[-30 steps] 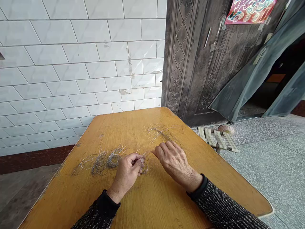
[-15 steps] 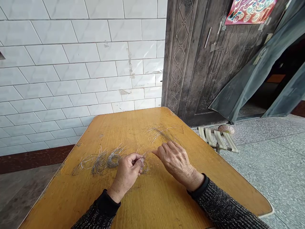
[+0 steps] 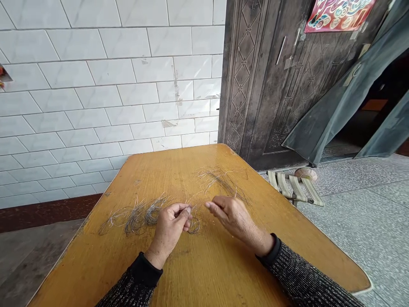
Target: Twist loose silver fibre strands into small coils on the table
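Note:
My left hand [image 3: 171, 224] is closed in a pinch on a thin wire [image 3: 194, 227], whose small loop hangs below the fingertips over the table. To the right, my right hand [image 3: 233, 217] has its fingers curled in and its thumb pointing at the left hand, with a short gap between the two. Whether a fine wire end sits in the right fingers is too small to make out. Beside the left hand lie several bundles of coiled wire [image 3: 154, 213]. Beyond the right hand, a loose spread of straighter wires [image 3: 220, 177] rests on the wooden table [image 3: 204, 268].
A white tiled wall [image 3: 105, 98] stands behind the table, next to a dark carved door [image 3: 265, 98]. On the right, a small stool with striped straps [image 3: 294, 187] is on the speckled floor [image 3: 361, 213], and a grey curtain [image 3: 338, 111] hangs at a doorway.
My right hand has turned, its thumb now showing along the near side, and sits slightly lower. The left hand keeps its pinch on the wire. The view has shifted a little.

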`<state>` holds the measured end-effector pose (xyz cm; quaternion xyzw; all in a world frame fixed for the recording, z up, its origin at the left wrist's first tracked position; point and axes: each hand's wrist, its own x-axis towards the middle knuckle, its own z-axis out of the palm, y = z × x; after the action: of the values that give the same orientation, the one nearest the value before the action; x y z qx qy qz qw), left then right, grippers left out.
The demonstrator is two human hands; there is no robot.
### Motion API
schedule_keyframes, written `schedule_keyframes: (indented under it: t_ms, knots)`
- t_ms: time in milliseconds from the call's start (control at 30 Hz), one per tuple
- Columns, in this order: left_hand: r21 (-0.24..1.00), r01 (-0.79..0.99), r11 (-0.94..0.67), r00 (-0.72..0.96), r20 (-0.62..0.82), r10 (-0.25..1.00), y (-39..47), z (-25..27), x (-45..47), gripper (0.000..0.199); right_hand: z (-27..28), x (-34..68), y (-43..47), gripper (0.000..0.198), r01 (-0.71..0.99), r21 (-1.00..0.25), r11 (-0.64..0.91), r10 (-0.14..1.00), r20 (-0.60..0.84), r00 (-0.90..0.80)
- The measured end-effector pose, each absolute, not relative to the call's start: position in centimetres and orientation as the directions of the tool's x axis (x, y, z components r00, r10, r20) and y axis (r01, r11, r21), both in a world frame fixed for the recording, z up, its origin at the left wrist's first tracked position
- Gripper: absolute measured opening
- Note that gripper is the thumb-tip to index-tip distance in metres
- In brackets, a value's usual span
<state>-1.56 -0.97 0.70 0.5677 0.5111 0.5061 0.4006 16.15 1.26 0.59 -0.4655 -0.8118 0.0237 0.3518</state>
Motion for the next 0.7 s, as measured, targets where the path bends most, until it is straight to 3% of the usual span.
schedule_keyframes:
  t_ms: [133, 267, 433, 700]
  knots:
    - [0.977, 0.141, -0.159, -0.033, 0.165, 0.986, -1.0, 0.7, -1.5, 0.024, 0.0, 15.2, 1.1, 0.034, 0.529, -0.675, 0.514, 0.854, 0.345, -0.388]
    - [0.986, 0.083, -0.143, 0.000, 0.143, 0.990, -1.2, 1.0, -1.5, 0.032, -0.5, 14.9, 1.6, 0.034, 0.341, -0.851, 0.399, 0.879, 0.249, -0.406]
    - [0.994, 0.046, -0.101, 0.005, 0.100, 0.995, -1.2, 1.1, -1.5, 0.038, -0.8, 15.0, 2.0, 0.034, 0.256, -0.911, 0.324, 0.905, 0.220, -0.364]
    - [0.998, -0.054, -0.042, 0.088, 0.046, 0.995, -0.7, 0.8, -1.9, 0.025, -0.8, 15.1, 2.0, 0.032, 0.295, -0.907, 0.301, 0.909, 0.180, -0.375]
